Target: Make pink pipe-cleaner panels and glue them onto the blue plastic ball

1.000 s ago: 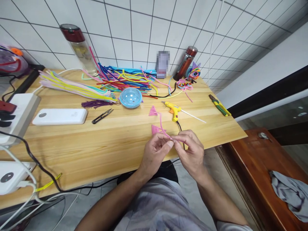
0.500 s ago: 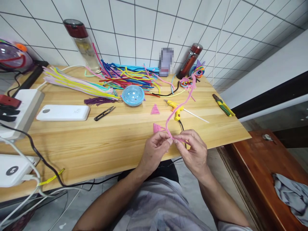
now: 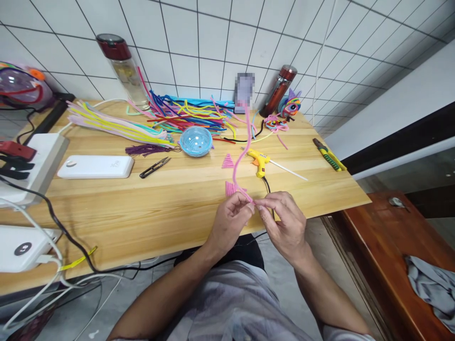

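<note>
A long pink pipe cleaner [image 3: 242,154] rises in a curve from between my fingertips, over the near edge of the table. My left hand [image 3: 231,219] pinches its lower end between thumb and forefinger. Thumb and forefinger of my right hand [image 3: 284,220] close on the same end, touching the left fingertips; the bent tip itself is mostly hidden. Just beyond my left hand lies a pink zigzag-folded piece [image 3: 231,188], partly behind the pipe cleaner. A smaller pink zigzag triangle [image 3: 227,161] lies farther back. The yellow glue gun [image 3: 262,163] rests to its right.
A blue bowl [image 3: 196,141] stands before a heap of coloured pipe cleaners [image 3: 188,113]. Thread snips [image 3: 155,167] and a white power bank [image 3: 95,167] lie left; pliers [image 3: 329,155] lie right. Bottles [image 3: 279,92] stand by the wall. Cables cross the left side.
The free length of the pink pipe cleaner has swung left, from above the glue gun to beside the small triangle. Both hands stay nearly in place, still pinching.
</note>
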